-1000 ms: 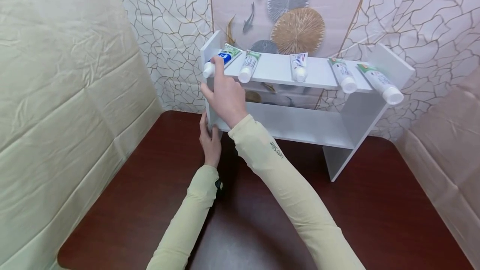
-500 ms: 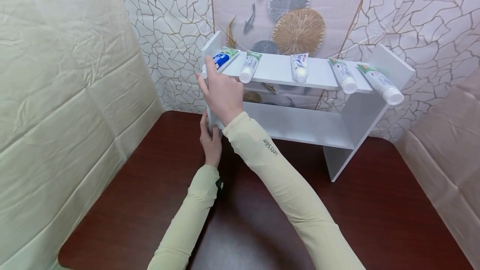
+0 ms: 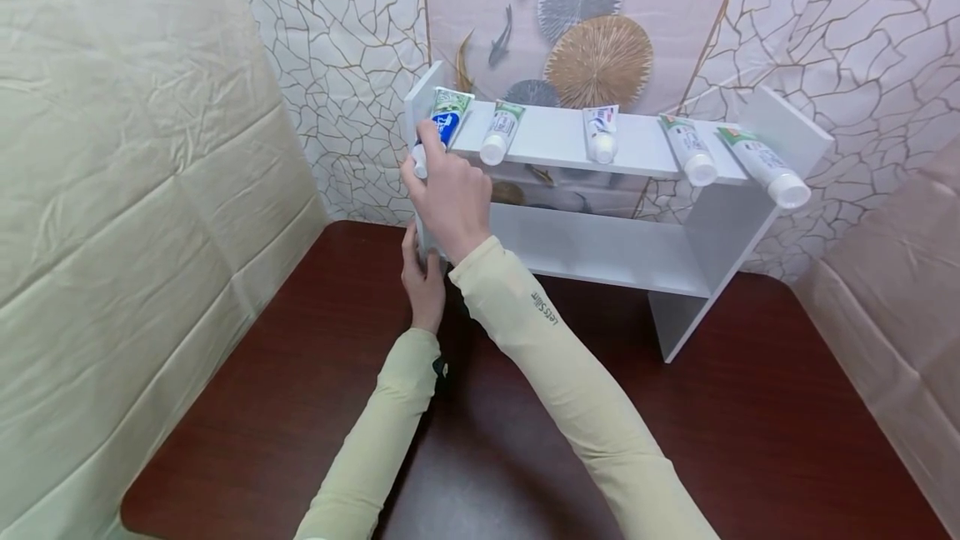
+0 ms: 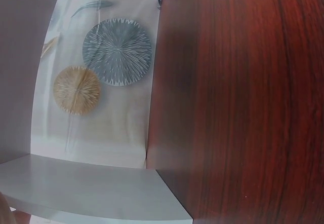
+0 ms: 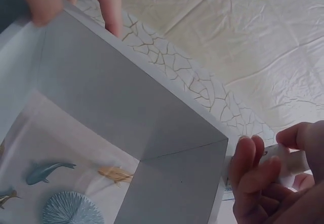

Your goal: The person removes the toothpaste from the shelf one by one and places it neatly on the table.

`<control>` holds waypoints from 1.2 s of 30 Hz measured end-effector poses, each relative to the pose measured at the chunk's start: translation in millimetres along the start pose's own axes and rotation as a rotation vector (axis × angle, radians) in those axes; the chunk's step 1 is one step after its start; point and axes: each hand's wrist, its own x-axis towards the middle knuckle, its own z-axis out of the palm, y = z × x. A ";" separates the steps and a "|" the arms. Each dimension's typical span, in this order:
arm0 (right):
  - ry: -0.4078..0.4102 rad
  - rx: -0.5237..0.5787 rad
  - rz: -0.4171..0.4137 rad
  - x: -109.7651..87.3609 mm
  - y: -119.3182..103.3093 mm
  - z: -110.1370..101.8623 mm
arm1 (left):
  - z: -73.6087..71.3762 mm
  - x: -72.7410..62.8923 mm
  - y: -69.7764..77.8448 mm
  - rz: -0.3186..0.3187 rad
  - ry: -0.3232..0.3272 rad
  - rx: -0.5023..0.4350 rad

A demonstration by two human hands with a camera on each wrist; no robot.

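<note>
In the head view my right hand holds a blue, green and white toothpaste tube near its white cap, at the left end of the white shelf unit's top board. The right wrist view shows the fingers and thumb around the tube's cap end. Lower down, my left hand grips the unit's left side panel. From the right wrist camera, the left hand's fingers lie along the panel's outer side with the thumb on the inner side.
Several more toothpaste tubes lie along the top board with caps forward, among them a green and white tube and a far-right tube. A dark red-brown table carries the unit. Patterned fabric hangs behind.
The blue and green tube has turned from slanting to more nearly front-to-back, its cap moving down and slightly right. My right hand shifted slightly left, then back; my left hand stayed on the panel.
</note>
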 end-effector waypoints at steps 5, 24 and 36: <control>0.023 0.012 -0.028 -8.3 1.5 -3.0 | -0.1 -1.2 0.2 0.022 0.002 0.004; 0.042 0.311 0.022 -52.5 18.5 -24.4 | 3.1 4.9 -32.9 -0.010 0.015 0.046; 0.070 0.574 0.172 -80.7 32.6 -53.7 | 1.5 4.8 -21.6 -0.037 0.021 0.064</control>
